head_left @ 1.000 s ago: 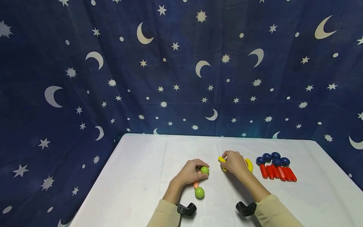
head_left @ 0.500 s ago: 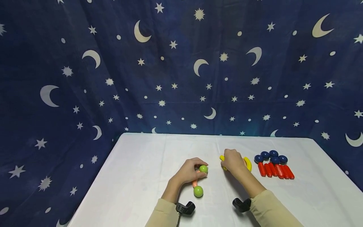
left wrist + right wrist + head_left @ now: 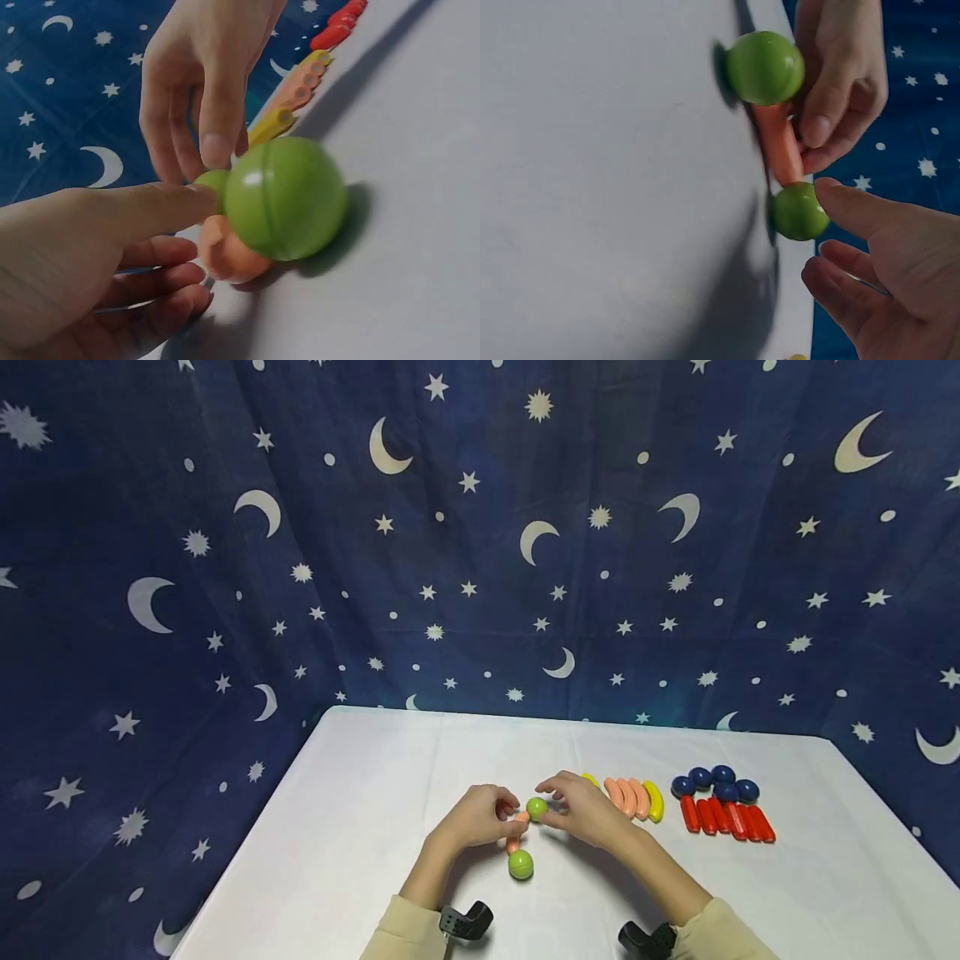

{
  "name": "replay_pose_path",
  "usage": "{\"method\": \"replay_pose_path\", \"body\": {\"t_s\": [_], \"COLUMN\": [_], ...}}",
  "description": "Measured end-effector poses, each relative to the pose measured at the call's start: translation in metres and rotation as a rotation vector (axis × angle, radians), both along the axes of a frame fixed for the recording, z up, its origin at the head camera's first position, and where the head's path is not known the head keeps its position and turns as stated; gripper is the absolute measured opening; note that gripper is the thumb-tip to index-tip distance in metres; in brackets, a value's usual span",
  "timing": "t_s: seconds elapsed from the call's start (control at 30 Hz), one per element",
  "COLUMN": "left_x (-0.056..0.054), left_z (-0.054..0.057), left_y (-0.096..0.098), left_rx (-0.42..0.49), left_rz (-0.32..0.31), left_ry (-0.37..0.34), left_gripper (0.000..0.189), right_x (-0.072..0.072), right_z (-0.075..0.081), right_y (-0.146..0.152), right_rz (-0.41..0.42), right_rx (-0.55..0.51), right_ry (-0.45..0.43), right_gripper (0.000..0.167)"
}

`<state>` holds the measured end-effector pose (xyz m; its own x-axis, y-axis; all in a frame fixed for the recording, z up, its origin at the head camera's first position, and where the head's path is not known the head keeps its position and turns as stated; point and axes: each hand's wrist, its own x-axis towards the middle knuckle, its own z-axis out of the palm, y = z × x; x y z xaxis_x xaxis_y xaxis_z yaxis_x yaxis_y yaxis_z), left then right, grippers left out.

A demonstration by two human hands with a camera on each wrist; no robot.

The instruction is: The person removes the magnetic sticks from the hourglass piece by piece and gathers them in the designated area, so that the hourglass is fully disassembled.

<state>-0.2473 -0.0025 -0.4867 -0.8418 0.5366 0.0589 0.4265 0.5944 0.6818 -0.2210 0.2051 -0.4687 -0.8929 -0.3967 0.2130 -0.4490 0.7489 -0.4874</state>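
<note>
A curved orange stick [image 3: 513, 843] lies on the white table, with a near green ball [image 3: 521, 864] at one end and a far green ball [image 3: 536, 808] at the other. My left hand [image 3: 474, 817] is beside the stick, its thumb [image 3: 184, 202] overlapping the stick's far end and its fingers spread apart from the thumb. From the other side my right hand [image 3: 588, 810] reaches in with loosely bent fingers. The right thumb [image 3: 840, 196] is right at the far green ball, while the fingertips [image 3: 821, 274] stand away from the thumb.
Right of my hands, several orange sticks [image 3: 628, 797] lie side by side with a yellow stick [image 3: 653, 802] at their right. Further right are several dark blue balls [image 3: 724, 792] above a row of red rods [image 3: 737, 821]. A starry blue curtain [image 3: 480, 543] hangs behind the table.
My right hand has left the yellow stick by the orange ones and moved left to the far green ball. My left hand has slid off that ball, slightly leftward.
</note>
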Motion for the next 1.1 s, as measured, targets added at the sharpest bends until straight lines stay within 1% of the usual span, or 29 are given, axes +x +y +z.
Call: {"method": "replay_pose_path", "body": {"t_s": [0.07, 0.13, 0.33, 0.47, 0.63, 0.77, 0.87, 0.97, 1.03, 1.1], "left_x": [0.005, 0.009, 0.012, 0.013, 0.013, 0.011, 0.010, 0.011, 0.011, 0.012], "left_z": [0.001, 0.001, -0.002, -0.002, -0.002, -0.003, -0.004, -0.005, -0.005, -0.005], "left_y": [-0.002, -0.003, 0.003, 0.005, 0.006, 0.005, 0.005, 0.006, 0.006, 0.006], "left_rx": [-0.010, -0.004, -0.007, -0.011, -0.011, -0.014, -0.003, 0.006, 0.010, 0.004], "left_rz": [0.016, 0.044, 0.126, 0.137, 0.154, 0.174, 0.177, 0.179, 0.181, 0.182], "left_ry": [-0.018, -0.020, 0.014, 0.022, 0.029, 0.028, 0.024, 0.015, 0.006, 0.002], "left_gripper": [0.028, 0.024, 0.014, 0.011, 0.010, 0.009, 0.010, 0.011, 0.011, 0.011], "right_x": [0.001, 0.001, -0.004, -0.006, -0.008, -0.010, -0.011, -0.015, -0.020, -0.024], "right_z": [-0.005, -0.008, -0.015, -0.018, -0.021, -0.020, -0.016, -0.007, -0.001, 0.004], "right_y": [-0.004, -0.010, -0.018, -0.020, -0.022, -0.021, -0.011, 0.014, 0.039, 0.068], "right_rz": [0.028, 0.030, -0.022, -0.061, -0.081, -0.090, -0.115, -0.172, -0.219, -0.273], "right_rx": [-0.004, -0.002, 0.020, 0.042, 0.052, 0.021, -0.039, -0.095, -0.092, -0.047], "right_ry": [0.021, 0.033, 0.036, 0.050, 0.062, 0.060, 0.051, 0.033, 0.023, 0.031], "right_gripper": [0.037, 0.037, 0.033, 0.029, 0.026, 0.024, 0.023, 0.024, 0.026, 0.029]}}
